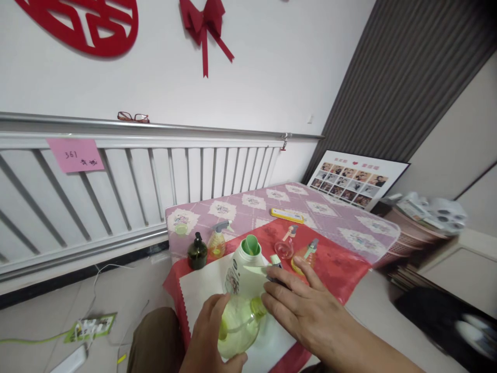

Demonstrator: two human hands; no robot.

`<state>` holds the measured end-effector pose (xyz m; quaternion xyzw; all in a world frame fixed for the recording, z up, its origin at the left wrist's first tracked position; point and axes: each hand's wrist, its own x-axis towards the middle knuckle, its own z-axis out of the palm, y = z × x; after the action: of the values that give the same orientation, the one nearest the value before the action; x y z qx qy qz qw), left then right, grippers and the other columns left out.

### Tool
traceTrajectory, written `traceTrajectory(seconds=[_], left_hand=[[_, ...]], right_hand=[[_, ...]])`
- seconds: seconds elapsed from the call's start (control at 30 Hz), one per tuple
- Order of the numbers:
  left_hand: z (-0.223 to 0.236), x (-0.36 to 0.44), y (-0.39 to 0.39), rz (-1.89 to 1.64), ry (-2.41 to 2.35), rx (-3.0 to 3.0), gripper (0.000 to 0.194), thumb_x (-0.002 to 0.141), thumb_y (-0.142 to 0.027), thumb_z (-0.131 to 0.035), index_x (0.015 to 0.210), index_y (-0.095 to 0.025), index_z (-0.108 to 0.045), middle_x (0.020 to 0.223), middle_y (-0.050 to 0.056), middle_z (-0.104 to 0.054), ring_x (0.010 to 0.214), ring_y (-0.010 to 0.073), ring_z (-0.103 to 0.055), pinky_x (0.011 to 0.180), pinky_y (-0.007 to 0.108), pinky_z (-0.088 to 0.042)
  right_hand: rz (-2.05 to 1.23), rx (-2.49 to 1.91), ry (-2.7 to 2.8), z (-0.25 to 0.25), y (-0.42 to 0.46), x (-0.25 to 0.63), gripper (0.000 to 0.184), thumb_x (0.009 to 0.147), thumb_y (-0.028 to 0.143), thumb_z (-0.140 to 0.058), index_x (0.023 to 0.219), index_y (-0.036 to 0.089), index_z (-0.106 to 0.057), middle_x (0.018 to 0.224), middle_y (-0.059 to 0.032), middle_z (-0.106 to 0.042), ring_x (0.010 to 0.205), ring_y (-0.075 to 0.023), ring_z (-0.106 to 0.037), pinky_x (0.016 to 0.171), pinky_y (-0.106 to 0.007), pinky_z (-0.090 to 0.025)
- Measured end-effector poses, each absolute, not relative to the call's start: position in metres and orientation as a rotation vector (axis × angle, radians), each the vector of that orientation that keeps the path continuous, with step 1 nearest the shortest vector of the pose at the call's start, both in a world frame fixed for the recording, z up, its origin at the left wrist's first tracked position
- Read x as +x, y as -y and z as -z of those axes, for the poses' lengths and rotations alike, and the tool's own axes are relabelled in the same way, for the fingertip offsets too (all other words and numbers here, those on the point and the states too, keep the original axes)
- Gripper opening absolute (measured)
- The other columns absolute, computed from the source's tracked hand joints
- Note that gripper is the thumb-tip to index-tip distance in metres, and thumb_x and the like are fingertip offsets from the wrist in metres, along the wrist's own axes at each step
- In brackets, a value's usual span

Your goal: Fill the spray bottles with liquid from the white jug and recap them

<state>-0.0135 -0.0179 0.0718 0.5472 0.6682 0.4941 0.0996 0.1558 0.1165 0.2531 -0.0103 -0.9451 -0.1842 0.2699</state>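
Observation:
My left hand [207,336] is wrapped round a clear yellow-green bottle [237,325] that lies tilted over a white sheet [200,290] at the near edge of the table. My right hand [301,305] rests at the bottle's open neck, fingers together, touching it; a dark spray nozzle with a pale green tip [276,263] pokes out just beyond the fingers. A white bottle with a green cap [245,264] stands right behind the clear bottle.
On the red cloth [341,267] stand a dark green pump bottle [197,252], a yellow spray bottle [217,242], a pink spray bottle [286,245] and an orange one [305,256]. A yellow flat case [287,215] lies on the pink tablecloth. A radiator [155,176] lines the wall.

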Motion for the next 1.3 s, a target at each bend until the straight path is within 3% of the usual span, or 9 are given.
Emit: traceTrajectory(seconds=[0.33,0.53,0.77,0.97,1.13,1.3], left_hand=[[-0.077,-0.023,0.022,-1.401,-1.763,1.639,0.101,0.052,-0.003,-0.063,0.146,-0.028,-0.033,0.146,0.012,-0.043,0.137,0.0319,-0.044,0.113,0.046,-0.042],[-0.084,-0.025,0.021,-1.448,-1.643,1.573,0.102,0.053,-0.002,-0.066,0.146,-0.028,-0.033,0.146,0.011,-0.043,0.138,0.033,-0.042,0.115,0.05,-0.037],[-0.08,-0.021,0.02,-1.507,-1.318,1.356,0.097,0.064,-0.024,-0.078,0.147,-0.026,-0.029,0.146,0.013,-0.045,0.13,0.0319,-0.051,0.109,0.047,-0.044],[-0.074,-0.02,0.01,-1.599,-1.355,1.356,0.099,0.066,-0.038,-0.08,0.149,-0.025,-0.027,0.152,0.015,-0.037,0.137,0.0349,-0.044,0.112,0.049,-0.041],[-0.079,-0.02,0.0,-1.701,-1.241,1.35,0.1,0.068,-0.05,-0.08,0.149,-0.024,-0.028,0.153,0.017,-0.036,0.137,0.0372,-0.045,0.112,0.051,-0.041],[-0.092,-0.006,-0.003,-1.772,-1.158,1.231,0.091,0.075,-0.06,-0.072,0.147,-0.024,-0.029,0.154,0.018,-0.035,0.137,0.0367,-0.045,0.111,0.052,-0.041]], right_hand=[[0.508,0.061,2.566,-0.26,-0.12,0.158,0.024,0.102,0.019,-0.045,0.096,0.023,-0.068,0.092,0.0032,-0.077,0.113,-0.0177,-0.062,0.122,-0.047,-0.01],[0.545,0.126,2.568,-0.263,-0.121,0.159,0.023,0.101,0.019,-0.047,0.098,0.023,-0.07,0.098,0.0035,-0.078,0.118,-0.0179,-0.06,0.123,-0.05,-0.007],[0.6,0.19,2.484,-0.276,-0.114,0.159,0.032,0.101,0.013,-0.043,0.105,0.026,-0.072,0.115,0.0059,-0.076,0.123,-0.0175,-0.058,0.124,-0.054,-0.005],[0.566,0.23,2.432,-0.282,-0.11,0.156,0.029,0.101,0.017,-0.044,0.105,0.022,-0.073,0.119,-0.0004,-0.075,0.131,-0.0194,-0.053,0.124,-0.048,-0.016],[0.49,0.199,2.366,-0.277,-0.11,0.153,0.024,0.099,0.02,-0.05,0.105,0.025,-0.072,0.122,-0.0004,-0.073,0.139,-0.0182,-0.045,0.123,-0.04,-0.023],[0.426,0.129,2.362,-0.276,-0.111,0.157,0.028,0.093,0.012,-0.057,0.114,0.026,-0.068,0.123,-0.0057,-0.072,0.141,-0.0223,-0.042,0.113,-0.039,-0.043]])
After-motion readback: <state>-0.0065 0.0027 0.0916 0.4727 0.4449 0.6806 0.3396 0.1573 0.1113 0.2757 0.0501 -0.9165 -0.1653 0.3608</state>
